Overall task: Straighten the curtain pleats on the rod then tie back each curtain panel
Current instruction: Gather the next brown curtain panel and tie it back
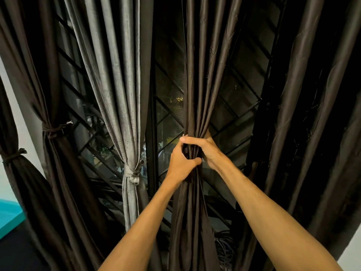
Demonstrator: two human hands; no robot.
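We bunch the dark brown curtain panel (pixel 197 75) in both grips: left hand (pixel 182 163) clenched round it just below right hand (pixel 203 147).

Only two arms of person in sight. Left hand (pixel 181 163) uncovered; left forearm (pixel 140 222) uncovered down to bottom edge. Right hand (pixel 208 150) and right forearm (pixel 263 202) likewise. Wrists bare, fingers bare. Both forearms lean, long and smooth, looking broader toward lower edge under wide lens. Tendon ridges stand out at right wrist; faint vein lines along right forearm. Back of left hand in view, knuckles rounded, thumb broad. One right fingertip shows short-trimmed nail.
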